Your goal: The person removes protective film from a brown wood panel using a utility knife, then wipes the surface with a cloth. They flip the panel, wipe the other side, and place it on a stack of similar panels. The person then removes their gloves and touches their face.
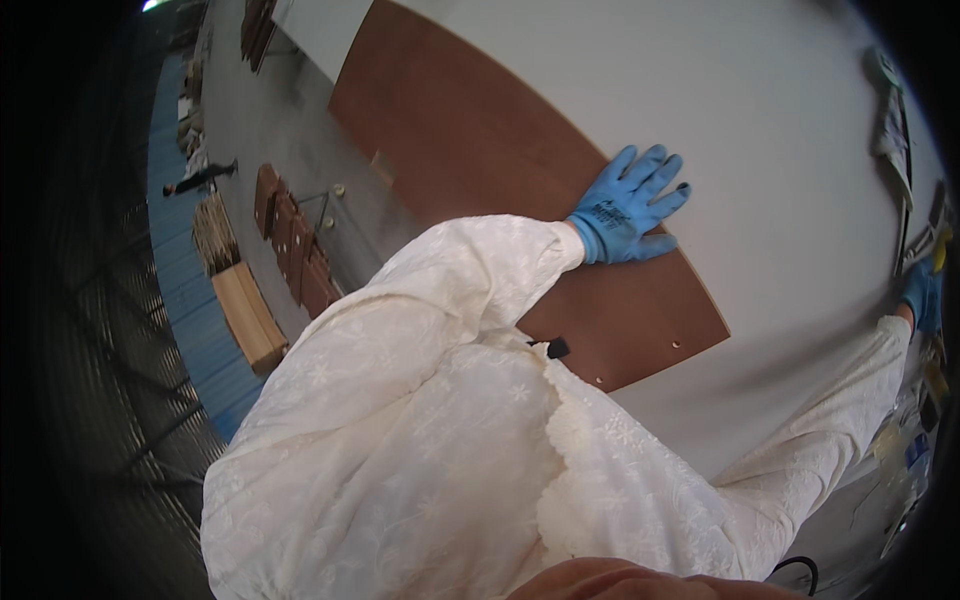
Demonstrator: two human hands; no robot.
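Note:
My left hand [625, 207], in a blue work glove with dark marks at the fingertips, lies open with its fingers spread. It rests across the edge of a long reddish-brown panel [480, 130], which has small holes near its near end. The panel lies on a wide pale grey surface [760, 170]. Far out at the right rim is my right hand [924, 294], also blue-gloved, close to a yellow item [941, 247]. The picture's dark edge hides its fingers, so what they hold cannot be made out.
A long pole-like tool with a pale cloth [893, 135] lies along the far right. Assorted small items [915, 450] crowd the lower right. Stacked brown panels [293, 240], a light wooden stack [248, 318] and a distant person [205, 177] are at the left.

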